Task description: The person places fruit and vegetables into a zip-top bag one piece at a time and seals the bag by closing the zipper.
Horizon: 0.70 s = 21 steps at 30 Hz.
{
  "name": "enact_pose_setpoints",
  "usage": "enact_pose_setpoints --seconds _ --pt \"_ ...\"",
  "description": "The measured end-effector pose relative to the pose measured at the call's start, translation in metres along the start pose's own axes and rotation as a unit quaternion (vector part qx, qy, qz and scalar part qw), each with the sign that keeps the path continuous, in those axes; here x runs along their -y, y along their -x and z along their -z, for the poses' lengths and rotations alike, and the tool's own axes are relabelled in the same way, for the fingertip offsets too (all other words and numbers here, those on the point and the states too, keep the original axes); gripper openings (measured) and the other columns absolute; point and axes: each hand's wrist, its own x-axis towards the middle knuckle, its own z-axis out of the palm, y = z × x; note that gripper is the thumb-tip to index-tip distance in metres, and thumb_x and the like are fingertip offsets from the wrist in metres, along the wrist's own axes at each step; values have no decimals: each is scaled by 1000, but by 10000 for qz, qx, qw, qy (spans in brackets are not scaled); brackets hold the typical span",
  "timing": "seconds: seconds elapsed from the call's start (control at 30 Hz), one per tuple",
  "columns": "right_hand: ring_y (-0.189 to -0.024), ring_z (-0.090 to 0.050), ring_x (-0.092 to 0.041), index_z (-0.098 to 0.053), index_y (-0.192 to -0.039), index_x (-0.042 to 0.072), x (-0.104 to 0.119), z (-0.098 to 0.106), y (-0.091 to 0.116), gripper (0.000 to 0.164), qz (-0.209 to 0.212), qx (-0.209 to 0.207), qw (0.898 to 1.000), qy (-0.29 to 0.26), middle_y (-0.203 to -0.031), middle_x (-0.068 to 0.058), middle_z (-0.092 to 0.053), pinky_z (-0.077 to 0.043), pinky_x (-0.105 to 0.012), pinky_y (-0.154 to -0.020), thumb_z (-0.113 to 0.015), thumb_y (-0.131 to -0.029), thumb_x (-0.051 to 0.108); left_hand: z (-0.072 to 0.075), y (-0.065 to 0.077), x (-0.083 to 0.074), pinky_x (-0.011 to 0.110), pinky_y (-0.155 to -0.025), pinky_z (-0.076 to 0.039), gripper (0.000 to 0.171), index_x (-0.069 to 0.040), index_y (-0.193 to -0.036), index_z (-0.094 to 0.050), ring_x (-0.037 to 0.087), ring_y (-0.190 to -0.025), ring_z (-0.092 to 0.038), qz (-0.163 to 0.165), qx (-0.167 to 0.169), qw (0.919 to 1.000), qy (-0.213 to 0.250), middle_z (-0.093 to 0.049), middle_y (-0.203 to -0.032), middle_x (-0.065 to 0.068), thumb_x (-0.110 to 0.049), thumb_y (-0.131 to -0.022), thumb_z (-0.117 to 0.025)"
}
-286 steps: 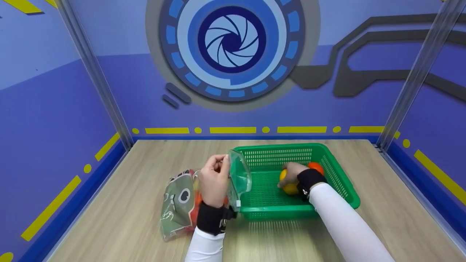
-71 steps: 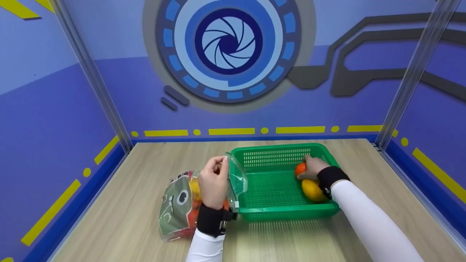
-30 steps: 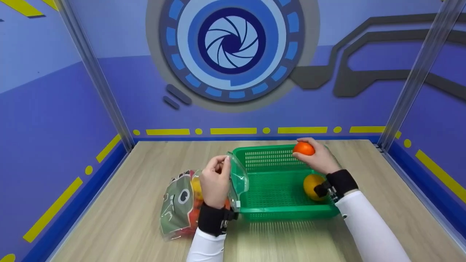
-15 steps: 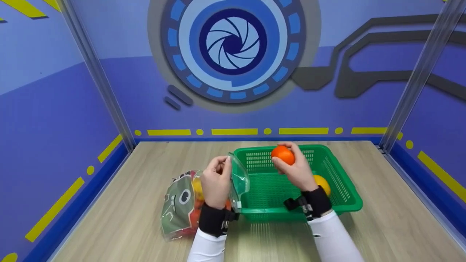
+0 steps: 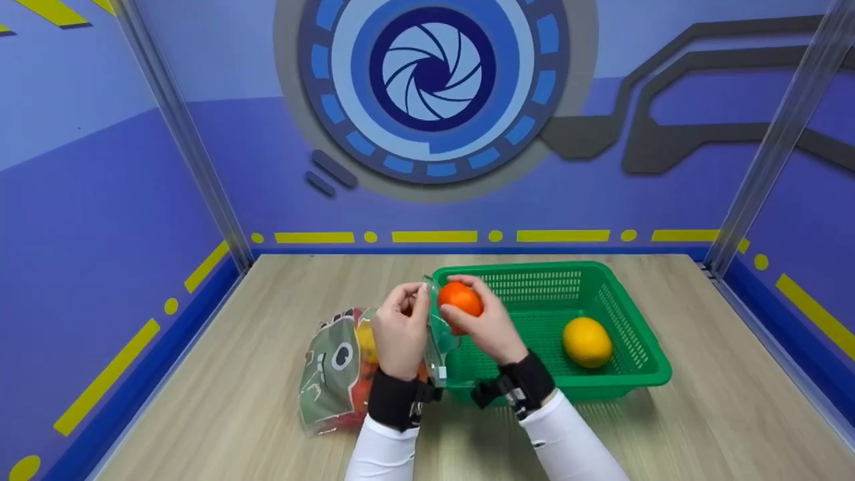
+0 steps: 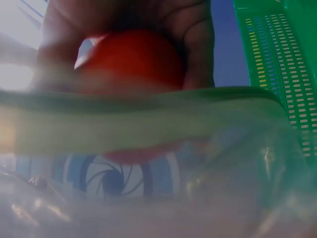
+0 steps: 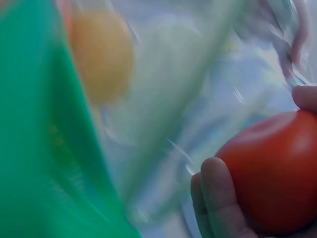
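My left hand (image 5: 402,337) pinches the upper edge of a clear plastic bag (image 5: 327,381) with a green cartoon face, left of the green basket. The bag's mouth gapes toward the basket. Red and yellow things show inside it. In my right hand (image 5: 494,327) is a smooth red-orange tomato (image 5: 459,298), gripped between thumb and fingers at the bag's mouth, over the basket's left end. The left wrist view has the tomato (image 6: 133,62) just beyond the blurred bag rim (image 6: 148,119). A yellow-orange oval fruit (image 5: 587,342) lies in the basket's right part.
The green slatted basket (image 5: 651,347) stands on the wooden table (image 5: 234,401), its left end beside the bag. Blue printed panels (image 5: 267,167) close off the back and both sides, with metal posts (image 5: 194,147) at the corners.
My right hand picked the tomato up from the basket's right side and carried it left to the bag's mouth. Earlier it handled the yellow-orange fruit. My left hand stays on the bag.
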Motion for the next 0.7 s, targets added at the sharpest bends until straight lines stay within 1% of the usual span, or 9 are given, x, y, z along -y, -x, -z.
enact_pose_setpoints --seconds 0.1,0.2,0.3,0.37,0.47,0.53,0.6,0.67,0.7 --pt "-100 -61 -27 -50 -146 10 -3 -13 2 50 164 382 9987 286 -132 -23 -58 -56 -35 -79 -67 -100 21 0 0 -1 19 -50 -35 10 -2 -97 -75 4 -53 -40 -10 -34 10000 -50 -52 -63 1 -11 -97 -70" --pt "-103 -58 -24 -48 -147 7 -5 -21 6 45 227 831 9952 468 -133 -23 -57 -53 -33 -83 -58 -106 23 0 -1 -1 19 -50 -35 10 -2 -96 -75 4 -53 -41 5 -79 9999 -113 -54 -64 3 -11 -97 -71" --pt "-103 -56 -16 -44 -147 3 -4 -26 9 42 226 1212 9920 252 -135 -22 -55 -48 -28 -85 -47 -110 22 -1 0 -2 19 -50 -34 9 -2 -95 -75 4 -53 -42 -12 -91 9999 -133 -54 -63 3 -11 -97 -71" --pt "-89 -54 -10 -40 -150 3 -5 -28 12 41 216 1437 9894 47 -120 -22 -57 -46 -25 -80 -38 -112 20 -1 0 -2 19 -50 -35 9 -2 -95 -75 4 -53 -42 -50 -91 9998 -159 -54 -63 2 -10 -97 -71" --pt "-98 -55 -7 -30 -157 3 -6 -30 14 47 312 1696 9850 -25 -133 -24 -54 -45 -23 -85 -31 -112 16 -2 0 0 20 -51 -37 9 -2 -95 -75 4 -54 -44 -75 -93 9998 -154 -55 -63 2 -10 -97 -71" --pt "-113 -57 -14 -24 -161 3 -7 -31 15 51 400 1848 9820 -9 -143 -28 -48 -45 -24 -93 -31 -112 17 -2 0 1 20 -52 -38 10 -2 -95 -75 4 -55 -44 -56 -101 9998 -133 -55 -63 2 -10 -97 -70" --pt "-138 -45 -20 -20 -162 3 -8 -32 15 55 476 1915 9803 72 -163 -23 -33 -41 -24 -106 -36 -112 19 -2 0 0 20 -52 -38 10 -2 -96 -75 4 -54 -44 -18 -93 9999 -82 -54 -64 2 -10 -97 -70" --pt "-134 -49 -25 -21 -162 4 -8 -32 15 56 481 1958 9794 151 -159 -24 -41 -44 -26 -102 -40 -111 20 -2 0 1 20 -52 -37 10 -2 -96 -75 4 -54 -44 2 -88 9999 -54 -54 -64 2 -11 -97 -70" --pt "-127 -55 -24 -19 -162 5 -8 -31 15 58 472 2007 9783 186 -153 -26 -47 -46 -26 -98 -42 -111 19 -2 -1 1 20 -51 -37 10 -2 -96 -75 4 -54 -43 0 -89 9999 -49 -54 -64 2 -11 -98 -70"
